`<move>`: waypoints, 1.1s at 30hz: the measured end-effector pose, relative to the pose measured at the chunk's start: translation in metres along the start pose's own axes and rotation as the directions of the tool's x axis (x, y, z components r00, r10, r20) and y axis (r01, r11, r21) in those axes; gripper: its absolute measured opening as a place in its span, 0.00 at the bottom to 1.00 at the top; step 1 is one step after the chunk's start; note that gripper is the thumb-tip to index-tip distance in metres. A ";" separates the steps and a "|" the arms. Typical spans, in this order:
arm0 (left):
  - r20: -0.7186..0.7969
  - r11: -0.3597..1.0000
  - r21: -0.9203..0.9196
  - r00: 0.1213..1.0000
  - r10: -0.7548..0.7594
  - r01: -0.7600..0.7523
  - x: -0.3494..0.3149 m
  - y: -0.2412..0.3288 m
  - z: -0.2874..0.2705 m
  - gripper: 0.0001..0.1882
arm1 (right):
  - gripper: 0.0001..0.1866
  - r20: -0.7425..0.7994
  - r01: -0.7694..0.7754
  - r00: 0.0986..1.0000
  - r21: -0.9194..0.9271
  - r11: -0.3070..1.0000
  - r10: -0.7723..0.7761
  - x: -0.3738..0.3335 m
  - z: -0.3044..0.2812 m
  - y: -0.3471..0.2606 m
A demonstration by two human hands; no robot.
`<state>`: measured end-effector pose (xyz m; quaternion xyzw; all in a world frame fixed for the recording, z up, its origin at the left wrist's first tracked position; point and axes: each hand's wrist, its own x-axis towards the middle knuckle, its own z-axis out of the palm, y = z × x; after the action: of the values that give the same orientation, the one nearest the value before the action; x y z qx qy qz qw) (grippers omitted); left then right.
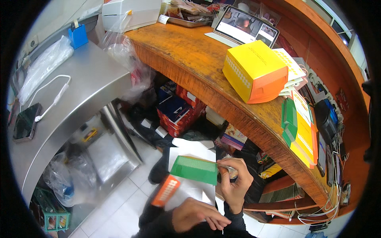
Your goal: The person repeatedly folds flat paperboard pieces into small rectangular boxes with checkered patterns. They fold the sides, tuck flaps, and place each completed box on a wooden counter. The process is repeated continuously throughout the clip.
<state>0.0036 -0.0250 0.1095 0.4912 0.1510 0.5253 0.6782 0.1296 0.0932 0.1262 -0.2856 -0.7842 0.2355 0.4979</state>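
Over white tiles (115, 216), right grip (237, 180) pinches carton (194, 169) at right edge; left grip (192, 214) hard to tell

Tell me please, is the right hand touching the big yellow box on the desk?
Apart: the head view shows the front of the desk between the right hand and the yellow box.

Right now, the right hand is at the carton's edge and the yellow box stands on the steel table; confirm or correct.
Wrong surface: the head view shows the yellow box on the wooden counter. The right hand is at the edge of the carton.
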 end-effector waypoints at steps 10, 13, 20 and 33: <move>-0.211 0.234 0.969 0.763 0.611 0.080 -0.003 0.013 -0.002 0.26 | 0.19 0.257 0.275 0.918 0.134 0.952 -0.301 -0.005 -0.008 -0.006; -0.249 0.247 0.964 0.676 0.694 0.101 -0.002 0.005 0.000 0.24 | 0.21 0.096 0.360 0.929 -0.011 0.933 -0.358 -0.013 -0.002 -0.008; -0.238 0.134 0.959 0.449 0.861 0.251 0.001 0.001 0.010 0.09 | 0.17 -0.093 0.302 0.952 0.165 0.939 -0.290 -0.035 0.011 -0.016; -0.253 0.239 0.967 0.464 0.849 0.090 0.005 0.001 0.012 0.10 | 0.07 -0.075 -0.148 0.961 0.677 0.721 0.268 -0.037 0.015 -0.014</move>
<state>0.0137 -0.0269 0.1171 0.5110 0.5367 0.6705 -0.0372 0.1259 0.0570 0.1059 -0.1947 -0.5667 0.5289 0.6010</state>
